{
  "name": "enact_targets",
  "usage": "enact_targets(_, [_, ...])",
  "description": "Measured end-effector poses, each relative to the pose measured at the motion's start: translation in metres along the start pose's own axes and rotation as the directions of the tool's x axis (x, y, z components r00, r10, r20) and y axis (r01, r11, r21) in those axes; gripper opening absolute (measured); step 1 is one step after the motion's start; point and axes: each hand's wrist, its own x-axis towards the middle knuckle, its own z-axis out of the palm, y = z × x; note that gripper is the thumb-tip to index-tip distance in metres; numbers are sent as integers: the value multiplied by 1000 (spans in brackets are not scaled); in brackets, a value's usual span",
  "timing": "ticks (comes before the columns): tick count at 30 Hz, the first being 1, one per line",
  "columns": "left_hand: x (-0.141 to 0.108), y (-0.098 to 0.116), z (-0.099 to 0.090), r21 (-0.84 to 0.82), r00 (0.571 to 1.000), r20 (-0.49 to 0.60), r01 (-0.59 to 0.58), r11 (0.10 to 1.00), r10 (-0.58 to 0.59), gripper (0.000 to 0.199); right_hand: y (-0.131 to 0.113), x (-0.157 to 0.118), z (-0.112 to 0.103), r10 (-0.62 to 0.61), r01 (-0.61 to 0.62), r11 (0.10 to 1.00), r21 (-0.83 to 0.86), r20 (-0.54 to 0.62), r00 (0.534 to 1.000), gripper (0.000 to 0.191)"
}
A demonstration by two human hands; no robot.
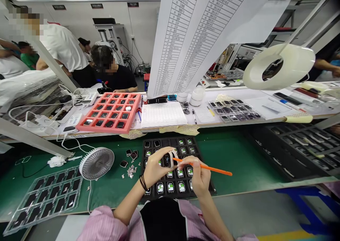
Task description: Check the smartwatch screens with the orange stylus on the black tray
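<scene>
Carefully, the left hand clamps its fingers on a smartwatch, while the right hand pinches an orange pick against it, above a black tray.

black smartwatch, orange spudger tip at its edge

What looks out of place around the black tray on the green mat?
Small silvery scraps lie scattered on the green mat left of the black tray, with loose dark pieces beside them, outside any tray slot. A crumpled white tissue sits further left.
</scene>
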Motion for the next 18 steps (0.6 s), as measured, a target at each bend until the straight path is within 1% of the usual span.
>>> enact_targets(6, [-1, -1, 0, 13, 1000, -1, 4, 1000, -4, 41, 2, 1, 1, 10, -10, 1000, -10, -19, 1000, 40])
enact_targets(11, [-2, -1, 0, 11, 1000, -4, 12, 1000, -12, 42, 1, 2, 2, -27, 28, 996, -90, 15, 1000, 37])
enact_targets(15, [-1, -1, -1, 8, 999, -10, 37, 999, -37, 43, 3, 3, 3, -47, 51, 994, -99, 39, 998, 35])
enact_targets(16, [-1, -1, -1, 8, 999, -6, 42, 999, -42, 43, 5, 2, 3, -51, 53, 995, -87, 25, 998, 35])
enact_targets(18, [1, 0, -2, 20, 999, 5, 38, 999, -38, 43, 9, 2, 4, -42, 38, 998, -55, -80, 996, 34])
